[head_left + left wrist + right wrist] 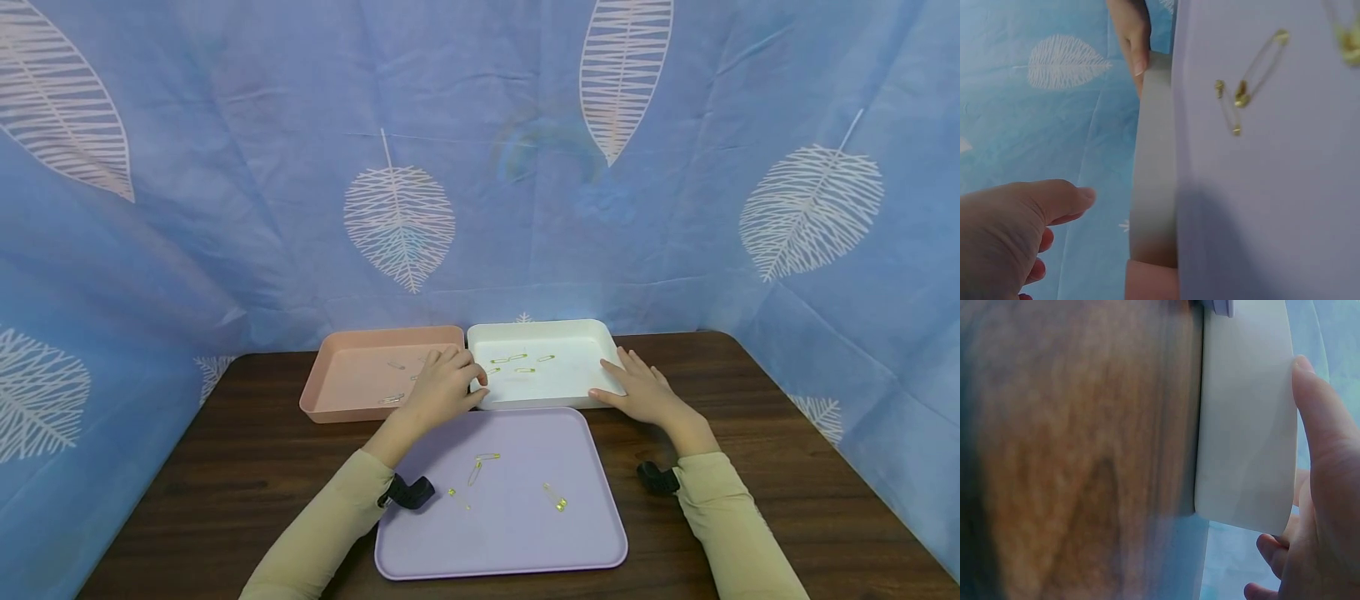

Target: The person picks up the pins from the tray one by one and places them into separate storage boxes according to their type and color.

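My left hand (442, 385) hovers where the pink tray (318, 392) and the white tray (577, 379) meet. Its thumb and bent index finger stand apart at the white tray's left end, and nothing shows between them; the other fingertips are partly hidden. With fingers spread, my right hand (645, 390) rests on the white tray's front right corner, its thumb (1319, 406) along the rim. Several gold safety pins (525, 370) lie in the white tray. Silver-looking safety pins (392, 399) lie in the pink one, partly behind the left hand.
A lilac tray (510, 550) sits in front of both, holding several gold safety pins (555, 497) of differing sizes. All three trays stand on a dark wooden table (225, 500). A blue cloth (480, 250) with white leaf prints hangs behind the table.
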The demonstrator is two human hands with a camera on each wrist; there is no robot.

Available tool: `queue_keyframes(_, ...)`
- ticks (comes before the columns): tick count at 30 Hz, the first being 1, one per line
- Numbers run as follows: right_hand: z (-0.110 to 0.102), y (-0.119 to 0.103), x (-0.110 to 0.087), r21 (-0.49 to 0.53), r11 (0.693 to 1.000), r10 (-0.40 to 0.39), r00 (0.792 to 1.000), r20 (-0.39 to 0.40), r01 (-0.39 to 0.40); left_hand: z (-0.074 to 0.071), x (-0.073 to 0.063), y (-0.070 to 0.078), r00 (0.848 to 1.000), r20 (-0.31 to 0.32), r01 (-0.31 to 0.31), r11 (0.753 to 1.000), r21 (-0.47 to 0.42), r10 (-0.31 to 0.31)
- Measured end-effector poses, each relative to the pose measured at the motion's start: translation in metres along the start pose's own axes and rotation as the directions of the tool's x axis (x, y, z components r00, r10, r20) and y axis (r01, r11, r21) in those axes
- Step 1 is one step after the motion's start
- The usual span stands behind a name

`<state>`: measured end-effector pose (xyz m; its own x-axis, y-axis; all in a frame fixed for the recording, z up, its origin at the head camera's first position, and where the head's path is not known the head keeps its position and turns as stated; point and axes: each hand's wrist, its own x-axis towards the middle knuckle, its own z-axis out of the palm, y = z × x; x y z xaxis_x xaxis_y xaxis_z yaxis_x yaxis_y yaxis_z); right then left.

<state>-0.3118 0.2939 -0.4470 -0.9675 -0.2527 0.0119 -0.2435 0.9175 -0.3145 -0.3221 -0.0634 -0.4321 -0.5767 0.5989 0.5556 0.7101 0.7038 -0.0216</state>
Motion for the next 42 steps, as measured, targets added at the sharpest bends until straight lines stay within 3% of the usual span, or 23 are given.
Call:
queue_keyframes(9,0.000,0.000,0.001,0.010,1.000,0.007,1.000,0.025,-0.007,0.000,-0.017,0.004,0.999,0.046,0.007,1.000,-0.026,-0.006)
queue_keyframes(16,-0.001,0.001,0.000,0.020,1.000,0.010,0.999,0.031,-0.010,0.000,-0.028,0.005,0.985,0.170,0.018,0.997,-0.075,-0.005)
queue_keyframes(27,-0.001,0.000,-0.002,0.026,1.000,-0.004,1.000,-0.005,0.004,-0.002,-0.033,0.012,0.938,0.341,0.000,0.981,-0.193,0.067)
queue_keyframes(32,-0.001,-0.001,0.000,-0.002,1.000,0.003,1.000,0.018,-0.003,-0.005,-0.034,0.014,0.902,0.423,0.009,0.977,-0.215,0.084)
queue_keyframes(37,-0.001,-0.002,0.000,-0.003,1.000,0.003,1.000,0.018,-0.003,-0.005,-0.034,0.016,0.878,0.468,0.008,0.975,-0.224,0.100)
queue_keyframes(42,-0.002,-0.002,-0.001,0.004,1.000,0.004,1.000,0.020,-0.004,-0.004,-0.034,0.016,0.864,0.491,-0.001,0.975,-0.220,0.112)
